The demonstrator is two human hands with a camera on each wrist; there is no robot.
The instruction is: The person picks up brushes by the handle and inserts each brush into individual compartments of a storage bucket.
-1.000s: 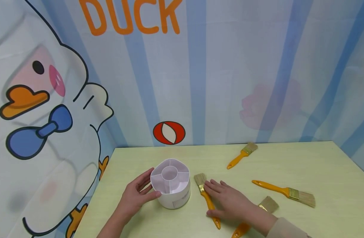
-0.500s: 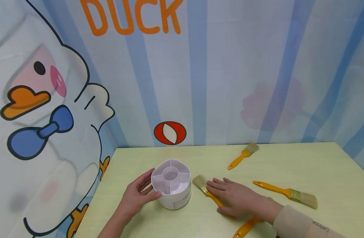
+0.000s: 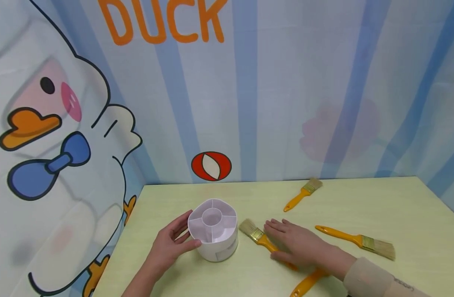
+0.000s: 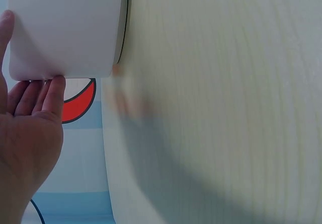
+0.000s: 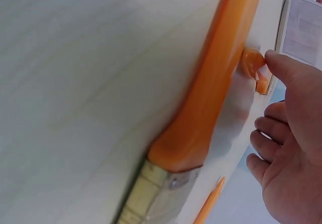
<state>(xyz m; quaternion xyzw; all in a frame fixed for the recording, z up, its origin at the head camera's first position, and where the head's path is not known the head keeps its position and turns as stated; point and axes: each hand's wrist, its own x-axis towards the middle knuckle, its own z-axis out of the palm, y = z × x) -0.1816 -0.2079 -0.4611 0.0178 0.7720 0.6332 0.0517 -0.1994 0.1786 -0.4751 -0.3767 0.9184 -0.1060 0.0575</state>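
Observation:
A white round desk organizer (image 3: 218, 250) with several compartments stands upright on the table, left of the middle. My left hand (image 3: 171, 241) holds its left side, thumb at the front and fingers at the back. In the left wrist view, fingertips meet the wall of the organizer (image 4: 65, 32). To its right lies a paintbrush (image 3: 262, 239) with an orange handle, bristles towards the organizer. Over this handle is my right hand (image 3: 297, 245), palm down with fingers extended. The right wrist view has the thumb touching the handle end, fingers loosely bent around nothing.
A second paintbrush (image 3: 307, 284) lies under my right forearm, its bristles hidden. Another paintbrush (image 3: 354, 238) lies to the right, and one more paintbrush (image 3: 302, 194) near the back edge. A printed duck curtain (image 3: 271, 90) hangs behind the table (image 3: 167, 198).
The paintbrush beside the organizer has turned, its handle end swinging right and its bristles shifting slightly left. My right hand has moved a little right with it. My left hand and the organizer stay put.

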